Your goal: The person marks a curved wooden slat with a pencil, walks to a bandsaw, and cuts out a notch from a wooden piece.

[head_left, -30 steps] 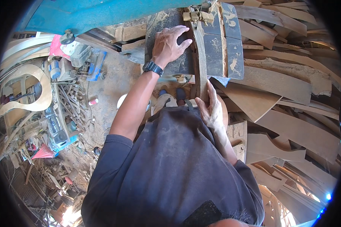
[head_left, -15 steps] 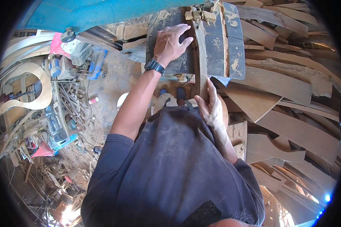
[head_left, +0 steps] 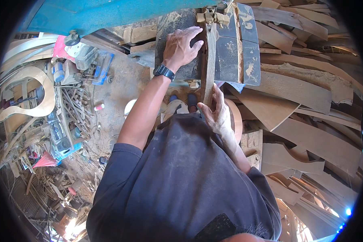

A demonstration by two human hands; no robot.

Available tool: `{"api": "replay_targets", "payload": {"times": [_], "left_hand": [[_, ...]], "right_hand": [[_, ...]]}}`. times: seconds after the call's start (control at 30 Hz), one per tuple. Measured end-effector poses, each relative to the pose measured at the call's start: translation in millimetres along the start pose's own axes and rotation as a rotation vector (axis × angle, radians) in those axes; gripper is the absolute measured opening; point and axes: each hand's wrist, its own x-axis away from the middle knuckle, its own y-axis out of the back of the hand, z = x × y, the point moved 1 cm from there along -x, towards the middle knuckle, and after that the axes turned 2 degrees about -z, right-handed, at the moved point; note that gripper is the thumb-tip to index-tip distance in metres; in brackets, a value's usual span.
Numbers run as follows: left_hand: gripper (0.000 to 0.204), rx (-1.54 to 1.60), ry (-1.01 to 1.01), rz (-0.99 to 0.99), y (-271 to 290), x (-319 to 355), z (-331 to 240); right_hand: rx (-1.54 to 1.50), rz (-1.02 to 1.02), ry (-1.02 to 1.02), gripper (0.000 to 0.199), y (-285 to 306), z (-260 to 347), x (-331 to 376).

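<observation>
A long, narrow wooden strip (head_left: 210, 60) lies on the dark saw table (head_left: 229, 60), its near end sticking out over the table edge toward my body. At the far end it meets the saw's brass-coloured guide block (head_left: 212, 17); the cutting point itself I cannot make out. My left hand (head_left: 183, 46), a black watch on its wrist, rests on the table left of the strip, fingers stretched and spread, holding nothing. The near end of the strip sits between the thumb and fingers of my right hand (head_left: 218, 115).
The blue machine body (head_left: 97, 14) spans the upper left. Curved boards (head_left: 294, 88) are piled along the right side. On the left lie a ring-shaped wooden piece (head_left: 48, 94), a blue power tool (head_left: 103, 66) and wood scraps (head_left: 64, 189) on the floor.
The near end of the strip has swung left, and my right hand has moved left with it. My left hand stays in nearly the same place.
</observation>
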Motion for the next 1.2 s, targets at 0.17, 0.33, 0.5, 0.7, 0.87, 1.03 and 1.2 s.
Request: {"api": "replay_targets", "payload": {"times": [0.17,0.33,0.5,0.7,0.87,1.03,1.2], "left_hand": [[0.047,-0.002,0.027,0.034,0,0,-1],[0.046,0.016,-0.032,-0.001,3,0,0],[0.047,0.004,-0.003,0.026,3,0,0],[0.045,0.006,-0.018,-0.007,0,0,-1],[0.045,0.003,0.004,0.003,-1,0,1],[0.045,-0.004,-0.007,-0.003,0,1,-1],[0.048,0.019,0.016,0.062,3,0,1]], "right_hand": [[0.012,-0.031,0.067,0.078,-7,-11,-1],[-0.001,-0.003,-0.024,0.08,-11,-3,0],[-0.012,-0.008,-0.024,0.081,-15,-12,-3],[-0.03,-0.01,-0.04,0.083,-17,-13,-5],[-0.006,-0.019,0.003,0.082,-19,-13,-6],[0.02,-0.022,0.018,0.081,-17,-1,-10],[0.008,-0.001,-0.002,0.081,-24,4,-12]]}}
